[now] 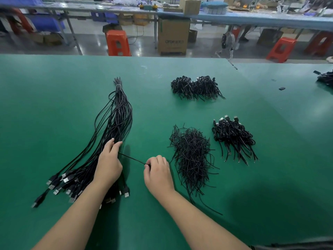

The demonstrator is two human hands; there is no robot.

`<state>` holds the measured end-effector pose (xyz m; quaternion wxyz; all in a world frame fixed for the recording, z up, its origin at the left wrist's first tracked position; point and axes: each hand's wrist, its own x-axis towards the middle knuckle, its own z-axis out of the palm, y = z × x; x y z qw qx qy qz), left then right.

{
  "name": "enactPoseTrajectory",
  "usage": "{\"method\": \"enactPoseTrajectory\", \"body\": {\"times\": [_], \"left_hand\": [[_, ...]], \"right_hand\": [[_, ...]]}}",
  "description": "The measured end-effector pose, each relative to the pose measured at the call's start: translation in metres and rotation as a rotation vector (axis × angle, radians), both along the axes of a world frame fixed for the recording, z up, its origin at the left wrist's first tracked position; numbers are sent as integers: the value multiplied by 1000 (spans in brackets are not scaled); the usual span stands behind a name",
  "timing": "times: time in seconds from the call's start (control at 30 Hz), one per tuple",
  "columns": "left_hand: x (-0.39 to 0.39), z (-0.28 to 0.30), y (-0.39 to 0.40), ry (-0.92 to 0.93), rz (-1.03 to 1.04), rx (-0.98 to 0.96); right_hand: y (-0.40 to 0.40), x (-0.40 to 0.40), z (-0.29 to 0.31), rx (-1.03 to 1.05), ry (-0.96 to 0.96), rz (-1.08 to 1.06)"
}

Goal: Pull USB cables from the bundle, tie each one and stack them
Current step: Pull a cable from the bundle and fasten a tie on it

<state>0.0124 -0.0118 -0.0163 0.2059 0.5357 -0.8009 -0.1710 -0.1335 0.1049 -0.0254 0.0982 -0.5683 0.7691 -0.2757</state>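
Observation:
A long bundle of black USB cables (115,121) lies on the green table (54,91), tied at its far end, with the plugs fanned out near me. My left hand (108,165) rests on the bundle with fingers fairly straight. My right hand (157,173) pinches a thin black strand (131,158) that stretches from the bundle under my left hand. A loose heap of black twist ties (192,157) sits just right of my right hand. A stack of tied cables (232,136) lies further right.
Another heap of tied cables (195,87) lies at the back of the table. More black cables (326,79) sit at the far right edge, near a small black piece (281,88). Beyond the table stand orange stools (118,43) and a cardboard box (173,36).

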Motion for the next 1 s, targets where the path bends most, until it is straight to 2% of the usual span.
{"method": "enactPoseTrajectory", "body": {"times": [0.13, 0.3, 0.47, 0.57, 0.67, 0.9, 1.0], "left_hand": [[1, 6, -2, -241, -68, -152], [-10, 15, -1, -389, -256, -291], [-15, 19, 5, -290, -341, -379], [-14, 21, 12, -117, -192, -251], [-12, 21, 15, 7, -57, -112], [-16, 6, 27, -119, -251, -151], [-13, -3, 27, -226, -328, -315]], "right_hand": [[0, -1, 2, 6, -25, 3], [1, -4, 1, -49, -112, -8], [1, -8, -3, -119, -351, -75], [-1, -10, -5, -103, -427, -101], [-2, -12, -7, -89, -386, -67], [-2, -13, -6, -82, -423, -34], [0, -11, -4, -89, -389, 22]]}}
